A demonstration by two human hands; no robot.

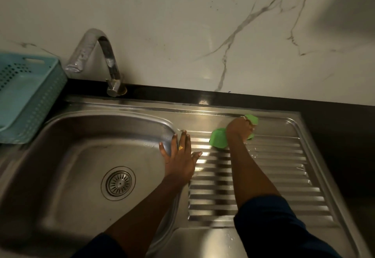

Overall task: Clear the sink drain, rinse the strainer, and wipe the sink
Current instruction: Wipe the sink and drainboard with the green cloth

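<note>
Two hands of mine are out over the stainless-steel sink unit (pixel 129 103), one flat and one gripping. At the far left a pale blue perforated plastic basket (pixel 26 95) sits on the counter, cut off by the frame edge. Just right of it the curved chrome tap (pixel 97 55) rises from the black counter strip (pixel 243 96) against the white marble-veined wall (pixel 182 24); its spout is blurred. Below it lies the rounded steel basin (pixel 67 156), with the round slotted metal strainer (pixel 118 183) seated in the drain at its bottom.

My left hand (pixel 179 156) is open, fingers spread, palm down on the ridge between the basin and the ribbed steel draining board (pixel 284 176); the outer fingers reach over the basin's rim, and a gold ring (pixel 181 147) sits on one finger. The forearm runs back toward me across the basin's right edge.

My right hand (pixel 240 129) is closed around a bright green cloth (pixel 219 140), pressing it onto the far end of the draining board. The hand covers the cloth's middle, so only two green parts show, one at each side. A dark blue sleeve (pixel 269 227) covers that forearm, and the lower frame cuts both arms off.
</note>
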